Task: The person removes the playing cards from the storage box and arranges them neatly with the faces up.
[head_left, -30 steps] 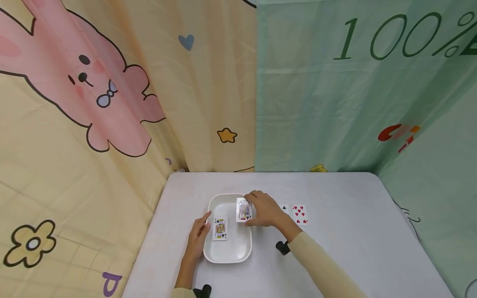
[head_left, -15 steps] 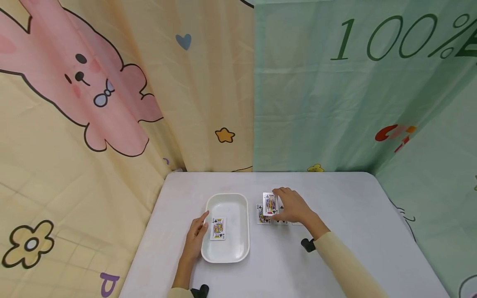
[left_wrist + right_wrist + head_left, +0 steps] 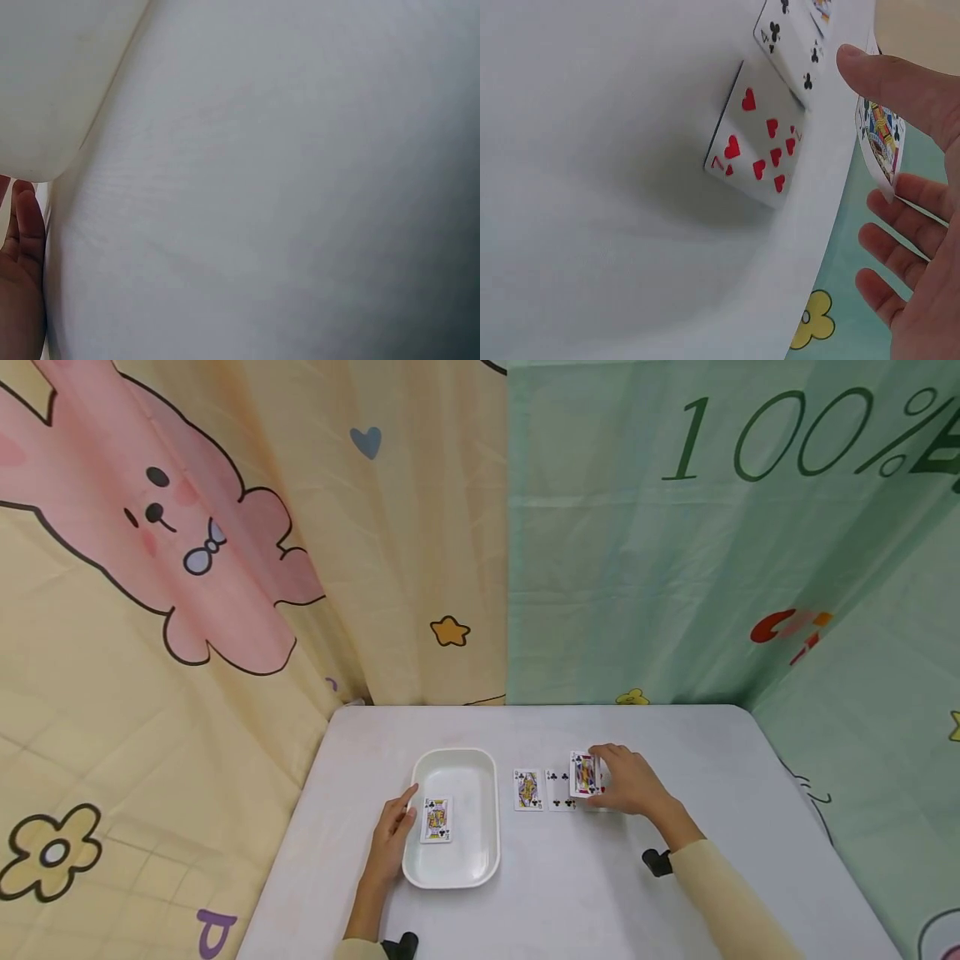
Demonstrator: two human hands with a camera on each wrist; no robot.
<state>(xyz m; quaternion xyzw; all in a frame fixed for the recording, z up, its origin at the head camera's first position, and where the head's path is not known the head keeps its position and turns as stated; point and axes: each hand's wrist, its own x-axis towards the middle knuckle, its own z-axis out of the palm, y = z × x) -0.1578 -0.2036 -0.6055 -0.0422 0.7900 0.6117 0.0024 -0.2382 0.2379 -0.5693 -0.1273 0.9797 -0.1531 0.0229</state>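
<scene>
Right hand [image 3: 633, 782], right of centre in the head view: narrow pinch, thumb and index on a clubs face card [image 3: 585, 775], rank too small to call. Card is clear of the table [image 3: 675, 885], tilted, visibly bowed in the right wrist view. Left hand [image 3: 390, 835], lower left of centre: fingers loosely extended against the left rim of the white tray [image 3: 487, 878], holding nothing else. Tray sits low centre with another face card [image 3: 437, 820] inside, left half. Row just right of the tray: face card [image 3: 528, 790], four of clubs [image 3: 557, 795], then seven of hearts [image 3: 757, 146], mostly hidden in the head view. Step in hand reads as a mid-air card transfer over the row. Next move calls for levelling the card, clearing the four and seven, and a soft release; dragging an edge could shift the row.
</scene>
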